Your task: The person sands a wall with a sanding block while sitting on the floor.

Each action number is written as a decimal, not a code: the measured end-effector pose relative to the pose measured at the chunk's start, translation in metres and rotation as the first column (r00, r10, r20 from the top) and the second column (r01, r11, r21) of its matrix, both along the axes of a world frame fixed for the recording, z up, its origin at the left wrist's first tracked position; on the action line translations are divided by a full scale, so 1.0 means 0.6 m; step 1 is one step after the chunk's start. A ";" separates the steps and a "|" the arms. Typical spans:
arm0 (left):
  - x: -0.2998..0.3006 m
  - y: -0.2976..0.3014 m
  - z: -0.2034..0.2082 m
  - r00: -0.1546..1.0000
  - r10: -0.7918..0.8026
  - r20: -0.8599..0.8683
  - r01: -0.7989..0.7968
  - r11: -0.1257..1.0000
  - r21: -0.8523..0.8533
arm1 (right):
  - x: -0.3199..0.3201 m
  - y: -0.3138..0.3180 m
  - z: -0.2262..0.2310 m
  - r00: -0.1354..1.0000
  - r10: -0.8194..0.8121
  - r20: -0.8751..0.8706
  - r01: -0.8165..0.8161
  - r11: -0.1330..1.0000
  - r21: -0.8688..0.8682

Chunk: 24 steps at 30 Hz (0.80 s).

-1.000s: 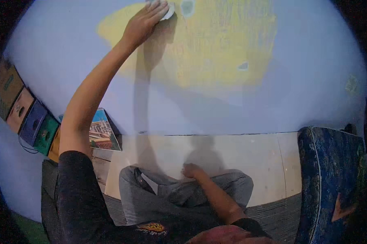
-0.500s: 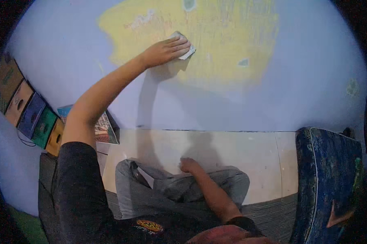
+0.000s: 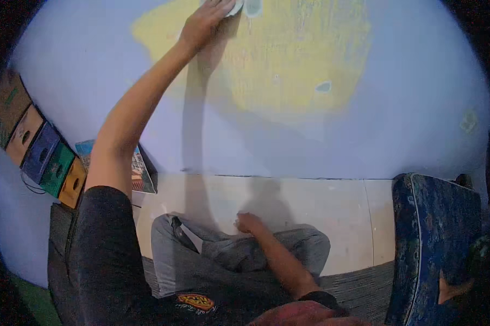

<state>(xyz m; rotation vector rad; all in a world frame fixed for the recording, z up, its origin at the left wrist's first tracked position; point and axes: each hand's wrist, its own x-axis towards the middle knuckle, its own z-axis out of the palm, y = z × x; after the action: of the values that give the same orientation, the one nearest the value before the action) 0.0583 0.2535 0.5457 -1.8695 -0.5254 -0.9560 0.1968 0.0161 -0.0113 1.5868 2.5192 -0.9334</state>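
Left hand (image 3: 206, 23) partly hides a pale pad (image 3: 236, 8), perhaps paper

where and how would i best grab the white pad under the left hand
Probably pinch the exposed right edge of the white pad, coming from the right: that rounded edge shows past the left hand, which covers its left part against the wall. The picture's top cuts it off, so I can't judge a grip there.
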 end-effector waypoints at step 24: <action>0.017 -0.004 -0.007 0.993 -0.119 -0.009 0.119 0.993 0.000 | 0.028 0.027 -0.033 0.998 0.056 -0.002 -0.055 0.997 0.052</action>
<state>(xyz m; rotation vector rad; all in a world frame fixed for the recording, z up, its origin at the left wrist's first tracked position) 0.0685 0.2513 0.5416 -1.9214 -0.4123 -1.0248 0.2139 0.0324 -0.0308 1.5210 2.5956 -0.8729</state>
